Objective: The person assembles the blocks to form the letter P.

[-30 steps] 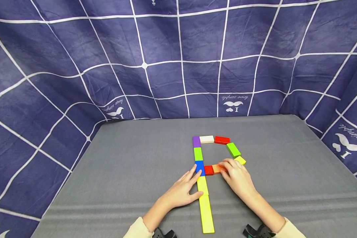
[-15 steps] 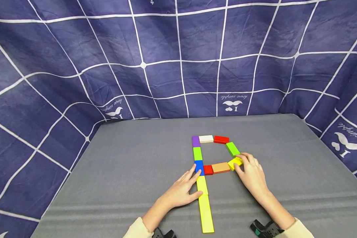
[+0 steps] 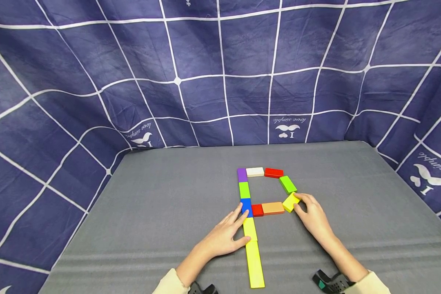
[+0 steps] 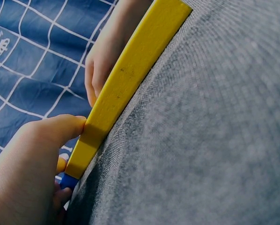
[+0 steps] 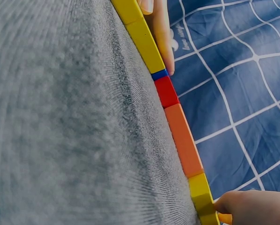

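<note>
In the head view my right hand pinches a short yellow block between thumb and fingers. That block lies slanted between the orange block and a green block. My left hand lies with fingers extended along a column of blocks. Its fingertips rest on the blue block, and its thumb touches the side of the column where two yellow blocks meet. A small red block sits between blue and orange. The right wrist view shows the pinched yellow block close to the orange one.
A purple block and a green block top the column. From there a white block and a red block run right. Grey cloth covers the table; a blue gridded curtain hangs behind.
My right hand has moved right from the orange block to the yellow one. The yellow block has shifted left and turned to a steeper slant. My left hand stays in place.
</note>
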`<act>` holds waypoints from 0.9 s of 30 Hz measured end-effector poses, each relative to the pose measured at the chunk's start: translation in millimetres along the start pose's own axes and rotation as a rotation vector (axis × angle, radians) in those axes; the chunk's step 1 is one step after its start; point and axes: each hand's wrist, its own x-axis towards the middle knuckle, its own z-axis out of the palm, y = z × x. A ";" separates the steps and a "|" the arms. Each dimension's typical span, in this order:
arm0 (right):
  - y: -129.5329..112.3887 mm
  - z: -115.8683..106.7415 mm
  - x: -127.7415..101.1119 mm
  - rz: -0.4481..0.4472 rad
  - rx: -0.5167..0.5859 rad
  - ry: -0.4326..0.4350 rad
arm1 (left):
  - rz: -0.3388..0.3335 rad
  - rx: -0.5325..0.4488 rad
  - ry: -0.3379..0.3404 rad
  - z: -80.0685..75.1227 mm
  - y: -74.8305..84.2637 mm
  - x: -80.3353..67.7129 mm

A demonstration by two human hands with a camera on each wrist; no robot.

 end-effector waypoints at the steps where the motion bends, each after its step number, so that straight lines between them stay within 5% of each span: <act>1: 0.2 0.0 0.2 0.006 0.003 0.000 | 0.001 0.001 0.000 -0.1 0.2 0.2; 8: 5.1 0.6 2.2 0.049 0.037 0.045 | 0.013 -0.007 0.011 -0.3 0.6 1.4; 16: 7.9 -4.2 4.5 -0.005 0.054 0.143 | -0.006 -0.090 0.044 0.2 -0.8 2.1; 20: 8.9 -14.9 9.9 -0.038 0.045 0.172 | -0.008 -0.121 0.221 -6.4 -2.0 3.9; 24: 11.8 -32.3 18.5 -0.054 0.021 0.224 | -0.005 -0.013 0.514 -30.6 -12.9 5.6; 27: 13.7 -49.2 24.8 -0.058 -0.028 0.255 | -0.041 0.089 0.658 -55.1 -30.2 3.3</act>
